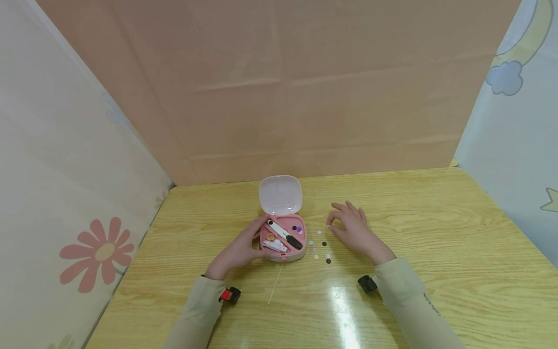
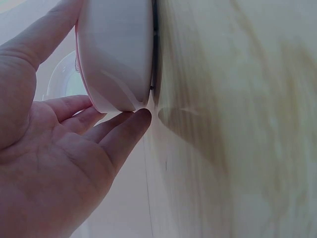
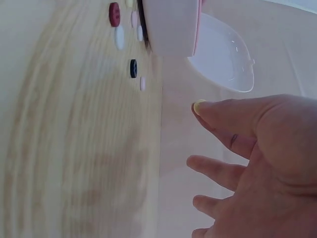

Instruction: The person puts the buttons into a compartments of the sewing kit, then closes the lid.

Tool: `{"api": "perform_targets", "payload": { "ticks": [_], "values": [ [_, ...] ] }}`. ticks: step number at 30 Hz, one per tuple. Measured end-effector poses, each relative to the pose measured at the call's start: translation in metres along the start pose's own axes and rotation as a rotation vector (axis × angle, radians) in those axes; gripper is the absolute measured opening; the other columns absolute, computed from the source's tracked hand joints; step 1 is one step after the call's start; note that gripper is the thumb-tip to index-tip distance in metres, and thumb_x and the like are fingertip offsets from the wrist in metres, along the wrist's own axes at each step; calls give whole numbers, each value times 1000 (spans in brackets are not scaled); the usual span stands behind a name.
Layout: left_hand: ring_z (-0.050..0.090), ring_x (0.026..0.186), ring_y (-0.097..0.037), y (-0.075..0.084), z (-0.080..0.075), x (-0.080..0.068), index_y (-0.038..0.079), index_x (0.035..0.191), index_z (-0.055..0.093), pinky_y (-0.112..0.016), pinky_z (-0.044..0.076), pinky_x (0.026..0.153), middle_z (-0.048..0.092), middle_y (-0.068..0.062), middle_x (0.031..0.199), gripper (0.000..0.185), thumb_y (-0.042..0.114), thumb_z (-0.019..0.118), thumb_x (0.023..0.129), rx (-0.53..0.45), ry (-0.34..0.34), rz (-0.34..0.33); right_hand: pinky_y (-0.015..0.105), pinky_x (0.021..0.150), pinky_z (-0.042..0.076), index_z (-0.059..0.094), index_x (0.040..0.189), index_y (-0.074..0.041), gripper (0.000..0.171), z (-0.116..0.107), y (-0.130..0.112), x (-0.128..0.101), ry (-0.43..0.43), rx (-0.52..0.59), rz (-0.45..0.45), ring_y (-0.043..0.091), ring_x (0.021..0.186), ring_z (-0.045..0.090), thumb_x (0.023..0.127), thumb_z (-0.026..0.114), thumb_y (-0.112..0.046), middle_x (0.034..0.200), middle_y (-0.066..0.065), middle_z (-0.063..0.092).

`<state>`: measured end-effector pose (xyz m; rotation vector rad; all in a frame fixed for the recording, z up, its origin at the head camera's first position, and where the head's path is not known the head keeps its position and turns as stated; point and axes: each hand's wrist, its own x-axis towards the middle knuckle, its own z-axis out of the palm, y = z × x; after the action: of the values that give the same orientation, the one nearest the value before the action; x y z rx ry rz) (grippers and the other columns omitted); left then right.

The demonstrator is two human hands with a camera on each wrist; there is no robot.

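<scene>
A small pink and white box (image 1: 297,255) stands on the table with its lid (image 1: 280,195) raised. My left hand (image 1: 240,248) grips its left side, thumb at the front and fingers round the back. Inside lie a long white and black tool (image 1: 285,234), a white piece (image 1: 275,246), a round gold piece (image 1: 270,236) and a few small buttons (image 1: 299,229). My right hand (image 1: 354,230) is raised to the right of the box. Its thumb and forefinger pinch a small yellow button (image 3: 199,106); the other fingers spread apart.
Several loose buttons lie right of the box, among them a dark red button (image 3: 114,14) and a black button (image 3: 133,68). A thin pale stick-like line (image 1: 274,286) shows before the box. The wooden table (image 1: 436,232) meets a draped backdrop (image 1: 283,121) behind.
</scene>
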<state>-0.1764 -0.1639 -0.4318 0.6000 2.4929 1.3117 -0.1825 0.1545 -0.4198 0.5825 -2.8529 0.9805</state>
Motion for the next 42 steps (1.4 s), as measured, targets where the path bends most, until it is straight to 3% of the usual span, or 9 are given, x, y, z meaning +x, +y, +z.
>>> {"api": "perform_targets", "payload": {
  "ticks": [13, 25, 42],
  "values": [
    [33, 135, -18, -3, 0, 3, 28, 153, 20, -36, 34, 108, 26, 5, 152, 97, 31, 80, 78, -16, -6, -18, 73, 103, 3, 62, 86, -14, 8, -1, -10, 7, 31, -40, -60, 52, 135, 17, 88, 68, -8, 141, 26, 41],
    [30, 137, -18, -4, 0, 3, 29, 153, 19, -38, 32, 109, 25, 5, 153, 99, 32, 81, 76, -25, -11, -11, 70, 105, 3, 65, 88, -13, 4, -4, -24, 14, 7, -71, -71, 50, 136, 18, 89, 68, -10, 142, 24, 41],
    [33, 134, -15, -4, -2, 3, 25, 153, 21, -34, 33, 109, 28, 6, 151, 98, 31, 82, 76, -15, -7, 7, 70, 106, 3, 66, 84, -16, 8, 8, -32, 25, 22, -77, -112, 48, 135, 20, 85, 72, -10, 139, 21, 45]
  ]
}}
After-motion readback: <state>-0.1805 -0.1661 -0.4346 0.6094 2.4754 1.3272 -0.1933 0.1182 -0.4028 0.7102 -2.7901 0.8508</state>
